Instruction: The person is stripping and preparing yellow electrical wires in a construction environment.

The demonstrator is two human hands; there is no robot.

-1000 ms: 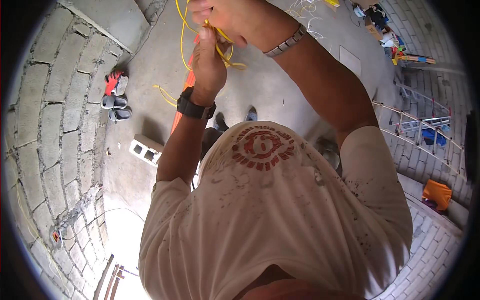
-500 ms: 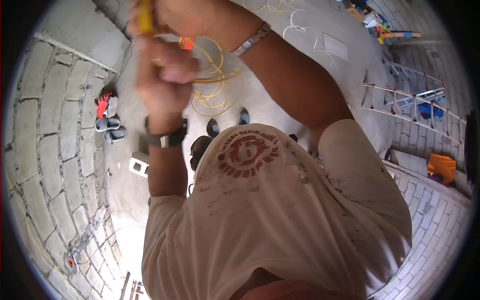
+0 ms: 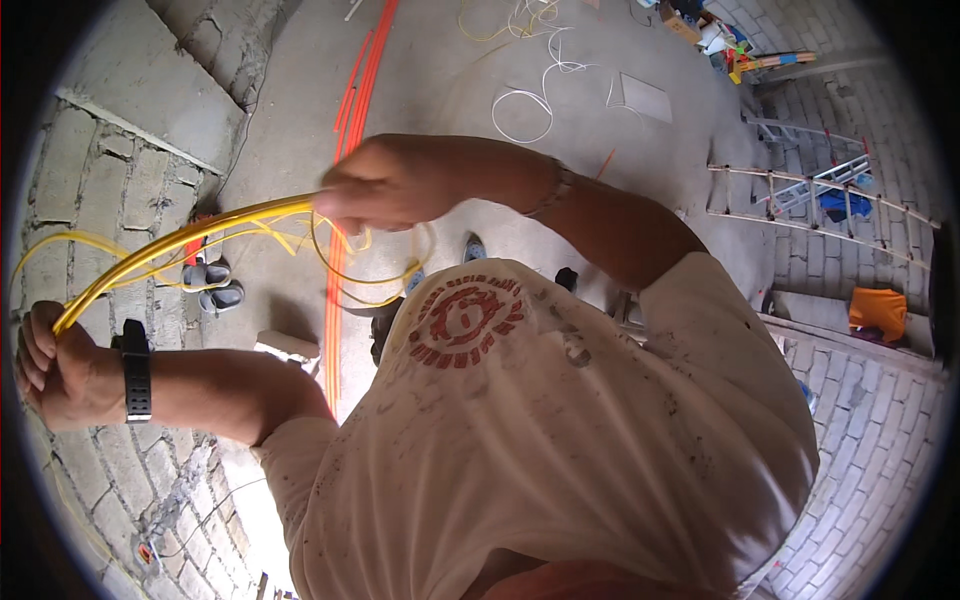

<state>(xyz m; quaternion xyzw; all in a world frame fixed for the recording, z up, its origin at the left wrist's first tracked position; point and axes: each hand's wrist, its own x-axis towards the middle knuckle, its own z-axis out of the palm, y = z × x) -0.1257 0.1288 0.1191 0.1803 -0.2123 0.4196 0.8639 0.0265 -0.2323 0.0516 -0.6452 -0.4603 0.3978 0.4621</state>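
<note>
A bundle of yellow cable (image 3: 195, 232) arcs between my two hands. My left hand (image 3: 68, 370), stretched out far to the left near the block wall, has its fingers closed round one end of the span. At the other end, my right hand (image 3: 372, 185) grips the cable in front of my chest. Looser yellow loops (image 3: 425, 262) dangle beneath the right hand, and another slack loop trails behind the span at the left. The fingers of my right hand are slightly blurred.
Orange conduits (image 3: 352, 110) run along the concrete floor. White cable coils (image 3: 522, 115) and a pale flat panel (image 3: 645, 98) lie ahead. On the right are a ladder (image 3: 820, 205) and an orange cloth (image 3: 878, 313). Dark shoes (image 3: 222, 296) and a block (image 3: 287, 345) sit at left.
My hands were close together at the upper left, blurred. Now they are spread apart, the left out and down to the far left, with the yellow cable stretched between them.
</note>
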